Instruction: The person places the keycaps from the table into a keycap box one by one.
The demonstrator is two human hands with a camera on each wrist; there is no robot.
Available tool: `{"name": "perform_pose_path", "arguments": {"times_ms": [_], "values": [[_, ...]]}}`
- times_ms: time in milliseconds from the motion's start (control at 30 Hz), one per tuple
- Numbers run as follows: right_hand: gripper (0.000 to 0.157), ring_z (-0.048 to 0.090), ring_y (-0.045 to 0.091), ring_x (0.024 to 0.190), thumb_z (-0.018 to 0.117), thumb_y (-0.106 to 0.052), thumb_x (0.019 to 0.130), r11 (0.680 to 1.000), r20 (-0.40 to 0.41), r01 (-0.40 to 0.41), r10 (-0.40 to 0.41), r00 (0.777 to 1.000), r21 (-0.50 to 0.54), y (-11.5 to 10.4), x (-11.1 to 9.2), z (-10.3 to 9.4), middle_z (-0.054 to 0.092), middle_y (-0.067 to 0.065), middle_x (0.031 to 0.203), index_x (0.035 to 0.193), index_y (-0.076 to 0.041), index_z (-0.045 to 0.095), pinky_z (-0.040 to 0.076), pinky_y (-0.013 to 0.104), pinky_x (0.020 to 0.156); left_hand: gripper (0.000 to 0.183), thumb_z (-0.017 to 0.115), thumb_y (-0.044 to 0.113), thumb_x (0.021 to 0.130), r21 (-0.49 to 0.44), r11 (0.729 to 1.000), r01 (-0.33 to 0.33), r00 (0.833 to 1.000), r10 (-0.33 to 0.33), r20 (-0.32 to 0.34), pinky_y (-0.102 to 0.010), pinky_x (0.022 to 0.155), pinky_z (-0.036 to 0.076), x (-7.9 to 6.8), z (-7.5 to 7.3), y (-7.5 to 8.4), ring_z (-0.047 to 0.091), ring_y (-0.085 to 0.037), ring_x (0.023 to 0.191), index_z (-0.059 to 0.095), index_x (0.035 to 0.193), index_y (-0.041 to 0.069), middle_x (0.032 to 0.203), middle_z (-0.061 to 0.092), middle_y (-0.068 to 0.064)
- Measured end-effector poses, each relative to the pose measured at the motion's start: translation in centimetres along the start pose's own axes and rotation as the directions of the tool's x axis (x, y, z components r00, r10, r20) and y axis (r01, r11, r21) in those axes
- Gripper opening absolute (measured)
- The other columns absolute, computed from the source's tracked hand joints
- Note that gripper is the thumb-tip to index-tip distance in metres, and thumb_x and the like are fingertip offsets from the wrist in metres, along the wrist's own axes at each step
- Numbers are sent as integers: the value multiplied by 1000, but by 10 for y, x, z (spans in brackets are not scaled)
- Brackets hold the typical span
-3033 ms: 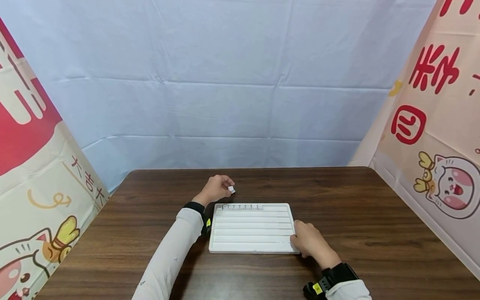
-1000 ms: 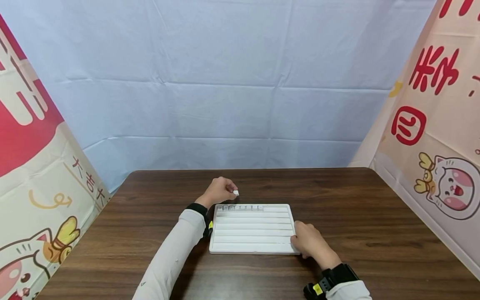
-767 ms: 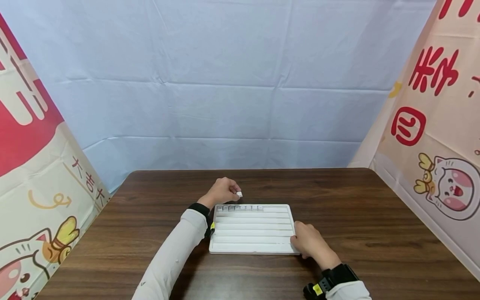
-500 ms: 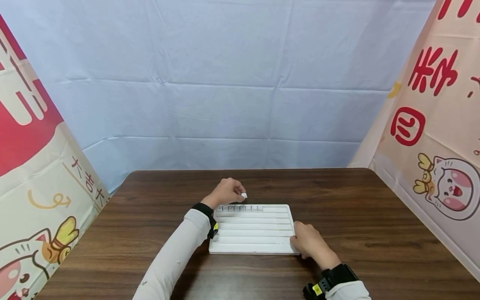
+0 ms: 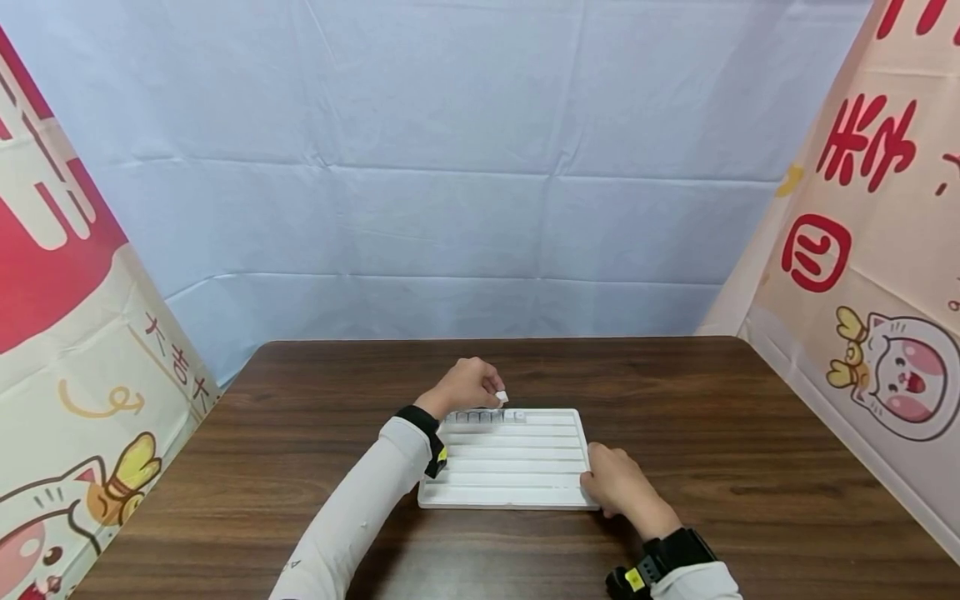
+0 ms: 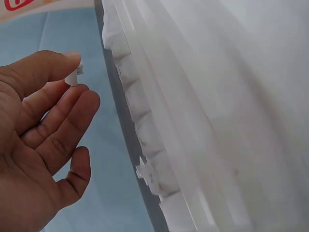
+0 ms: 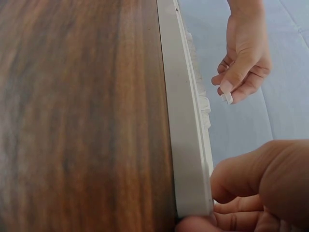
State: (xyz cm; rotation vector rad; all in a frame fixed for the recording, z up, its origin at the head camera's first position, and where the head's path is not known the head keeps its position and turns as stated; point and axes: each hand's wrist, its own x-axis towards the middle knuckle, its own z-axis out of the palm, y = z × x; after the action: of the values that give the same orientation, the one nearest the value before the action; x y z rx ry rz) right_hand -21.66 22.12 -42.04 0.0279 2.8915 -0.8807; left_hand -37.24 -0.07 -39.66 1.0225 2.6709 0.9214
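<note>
My left hand (image 5: 467, 385) is over the far edge of a flat white ridged board (image 5: 510, 475). It pinches a small white block (image 6: 72, 78) between thumb and forefinger, the other fingers loosely bent. A row of similar small blocks (image 5: 474, 417) stands in the board's farthest groove, partly hidden behind this hand; one block (image 6: 148, 175) sticks out of line in the left wrist view. At the near right corner, my right hand (image 5: 618, 483) grips the board's side, with fingertips at the edge in the right wrist view.
The board lies on a dark wood-grain table (image 5: 750, 467). A pale blue cloth (image 5: 480, 208) hangs behind, and printed banners (image 5: 847, 350) flank both sides. Wrist cameras on black straps (image 5: 678, 546) are worn on both wrists.
My left hand has moved right and slightly nearer with the small white block, from beyond the board's left corner to over its far edge. My right hand stays put.
</note>
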Motion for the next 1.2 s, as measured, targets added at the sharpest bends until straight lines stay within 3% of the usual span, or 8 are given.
{"name": "perform_pose_path", "arguments": {"times_ms": [667, 1200], "values": [[28, 50, 17, 40, 52, 4, 84, 1000, -10, -12, 12, 1000, -2, 0, 0, -2, 51, 13, 69, 110, 13, 52, 43, 28, 36, 8, 76, 9, 77, 30, 998, 51, 998, -52, 24, -23, 64, 46, 18, 17, 29, 57, -6, 69, 70, 81, 11, 73, 61, 8], [25, 51, 17, 40, 52, 4, 84, 1000, -1, 12, -12, 1000, -11, -1, -1, -1, 51, 13, 68, 107, 14, 52, 43, 28, 37, 10, 75, 4, 75, 103, 994, 33, 998, -39, 57, -22, 60, 45, 23, 31, 37, 55, -6, 64, 71, 81, 11, 70, 60, 9]]}}
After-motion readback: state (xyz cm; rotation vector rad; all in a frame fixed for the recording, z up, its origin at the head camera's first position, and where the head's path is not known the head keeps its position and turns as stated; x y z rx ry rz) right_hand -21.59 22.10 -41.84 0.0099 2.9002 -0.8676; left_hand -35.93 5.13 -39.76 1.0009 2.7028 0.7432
